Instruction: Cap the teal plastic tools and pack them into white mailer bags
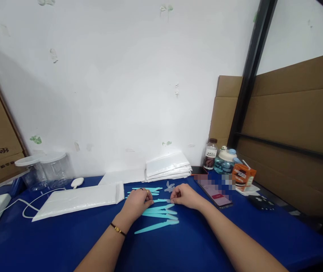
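My left hand [137, 204] is closed on a teal eyebrow razor [160, 200], with its fingers near the handle end. At that razor's other end, my right hand [184, 195] pinches a small translucent cap [169, 201]. Whether the cap is fully seated cannot be seen. Several more teal razors lie on the blue cloth nearer to me, the closest one [155, 227] set apart at a slant. Others [147, 188] lie beyond my left hand, which partly hides them. A little heap of loose translucent caps [169, 186] sits just behind my right fingers.
Stacked white padded mailers [168, 166] stand against the wall; another mailer [82, 200] lies at left beside clear jars [55, 170] and a white cable. To the right are a phone [216, 192], a brown-capped bottle [210, 155], a blue-lidded bottle [225, 162] and an orange carton [243, 177].
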Available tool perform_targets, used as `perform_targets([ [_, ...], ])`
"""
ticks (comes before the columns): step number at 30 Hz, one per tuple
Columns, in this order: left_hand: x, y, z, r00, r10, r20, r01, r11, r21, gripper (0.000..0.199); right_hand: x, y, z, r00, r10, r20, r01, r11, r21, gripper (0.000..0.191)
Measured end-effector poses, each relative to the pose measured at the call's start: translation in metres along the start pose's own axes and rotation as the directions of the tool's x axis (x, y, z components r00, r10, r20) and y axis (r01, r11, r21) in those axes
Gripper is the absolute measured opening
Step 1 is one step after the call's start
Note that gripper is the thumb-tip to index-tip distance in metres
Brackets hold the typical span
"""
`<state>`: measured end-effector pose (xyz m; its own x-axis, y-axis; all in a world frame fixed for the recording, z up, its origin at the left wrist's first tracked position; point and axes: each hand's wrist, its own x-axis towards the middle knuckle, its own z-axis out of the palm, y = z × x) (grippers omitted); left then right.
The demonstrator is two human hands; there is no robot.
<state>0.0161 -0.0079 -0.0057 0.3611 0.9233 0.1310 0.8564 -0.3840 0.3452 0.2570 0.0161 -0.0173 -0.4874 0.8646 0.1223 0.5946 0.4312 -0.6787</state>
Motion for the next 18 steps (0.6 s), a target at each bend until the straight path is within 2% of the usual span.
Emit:
perform_targets([
  [6,0.006,0.002,0.016,1.0,0.003,0.027,0.001,0.989,-0.147,0.013,0.004,0.006,0.007,1.0,0.017,-0.008,-0.017,0.998,0.062,0.012],
  [13,0.008,0.002,0.021,0.998,0.04,0.043,-0.032,0.982,-0.185,0.014,0.005,0.005,0.01,1.0,-0.011,0.001,0.011,0.998,0.067,0.013],
  [15,0.007,-0.001,0.016,0.999,0.038,-0.003,-0.038,0.982,-0.186,0.017,0.005,0.006,0.005,0.998,-0.044,-0.042,0.046,0.998,0.038,0.015],
  [18,0.006,-0.011,0.004,0.99,-0.018,-0.136,0.002,0.993,-0.116,0.019,0.006,0.011,-0.002,0.974,-0.091,-0.207,0.083,0.995,-0.049,0.014],
])
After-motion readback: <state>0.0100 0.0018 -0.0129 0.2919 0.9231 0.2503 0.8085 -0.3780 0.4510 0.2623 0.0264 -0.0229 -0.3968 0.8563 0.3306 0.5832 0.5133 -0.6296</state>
